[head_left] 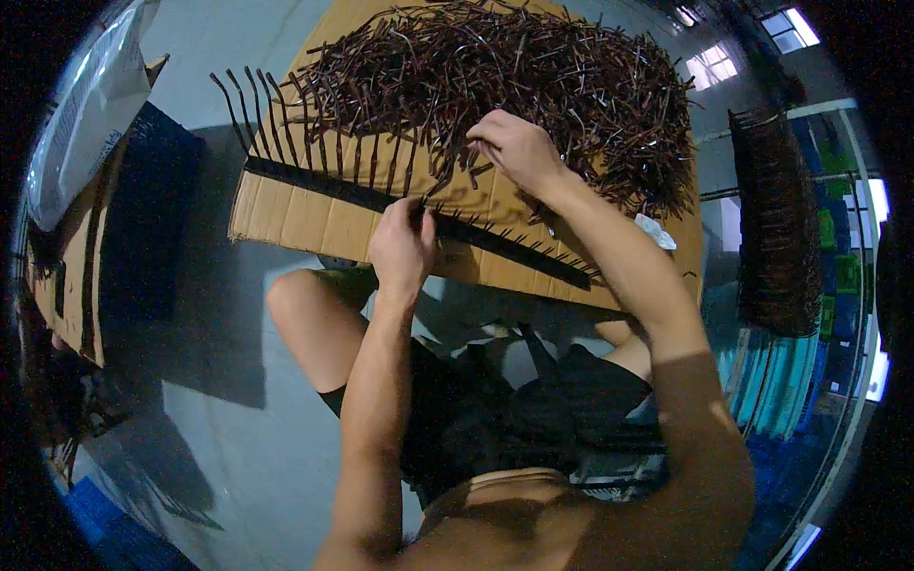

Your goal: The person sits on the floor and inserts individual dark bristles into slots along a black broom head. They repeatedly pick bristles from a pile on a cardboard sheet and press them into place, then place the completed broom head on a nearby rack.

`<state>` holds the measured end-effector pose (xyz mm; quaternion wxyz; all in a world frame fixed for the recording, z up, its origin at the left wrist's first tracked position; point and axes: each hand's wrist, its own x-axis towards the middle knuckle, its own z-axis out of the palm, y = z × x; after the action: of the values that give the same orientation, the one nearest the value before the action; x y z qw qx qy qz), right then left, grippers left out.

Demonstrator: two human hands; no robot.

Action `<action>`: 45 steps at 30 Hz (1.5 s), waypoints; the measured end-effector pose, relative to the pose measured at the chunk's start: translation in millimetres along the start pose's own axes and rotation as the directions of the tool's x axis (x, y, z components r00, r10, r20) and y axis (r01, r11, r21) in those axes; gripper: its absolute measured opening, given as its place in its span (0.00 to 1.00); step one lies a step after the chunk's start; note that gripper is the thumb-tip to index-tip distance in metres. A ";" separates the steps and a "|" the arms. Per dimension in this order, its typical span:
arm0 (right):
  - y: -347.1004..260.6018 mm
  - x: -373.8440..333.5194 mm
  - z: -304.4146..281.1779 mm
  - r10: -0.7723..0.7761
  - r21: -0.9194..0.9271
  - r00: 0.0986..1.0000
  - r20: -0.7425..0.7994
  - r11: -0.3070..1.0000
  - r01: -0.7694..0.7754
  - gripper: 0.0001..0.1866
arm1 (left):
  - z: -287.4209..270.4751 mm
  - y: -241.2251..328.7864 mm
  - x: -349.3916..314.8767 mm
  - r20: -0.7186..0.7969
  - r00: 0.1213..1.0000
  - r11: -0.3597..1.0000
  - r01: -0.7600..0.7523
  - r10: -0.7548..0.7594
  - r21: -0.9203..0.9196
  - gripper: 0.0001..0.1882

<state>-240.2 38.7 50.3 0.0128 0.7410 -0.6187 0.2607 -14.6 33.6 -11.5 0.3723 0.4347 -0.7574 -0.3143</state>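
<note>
A long black strip [519,249] lies slantwise on the cardboard [305,217] in front of me. Brown twig-like sticks [324,147] stand in a row along its left part, while short thin spikes stick out along its right part. My left hand [400,246] is closed on the strip near its middle, beside the last upright stick. My right hand [519,152] hovers at the near edge of a big heap of loose brown sticks [505,71]. Its fingers are curled and pinched together; whatever they hold, if anything, cannot be made out.
The cardboard rests just beyond my bent knees. A crumpled white scrap [655,231] lies at its right side. On the left are a clear plastic bag [90,114] and a cardboard box [81,285]. Dark bundled strands [776,224] hang at the right, above turquoise items [776,381].
</note>
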 end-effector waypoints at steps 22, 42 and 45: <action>-76.5 -38.6 38.7 0.495 0.651 0.857 0.143 0.605 -0.458 0.08 | -0.7 6.6 1.6 0.031 0.998 0.996 0.053 -0.055 0.067 0.07; -75.7 -26.3 34.3 0.286 0.613 0.957 0.050 0.748 -0.255 0.11 | 1.9 4.3 3.4 0.023 0.999 0.998 0.029 -0.031 0.058 0.08; -77.6 -27.6 35.4 0.393 0.670 0.918 0.045 0.670 -0.319 0.08 | 0.3 4.3 3.3 0.023 0.999 0.998 0.026 -0.028 0.057 0.07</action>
<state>-158.2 69.9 32.1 -0.2713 0.5463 -0.6155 0.4991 -17.8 32.5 -7.3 0.3463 0.4516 -0.7645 -0.3027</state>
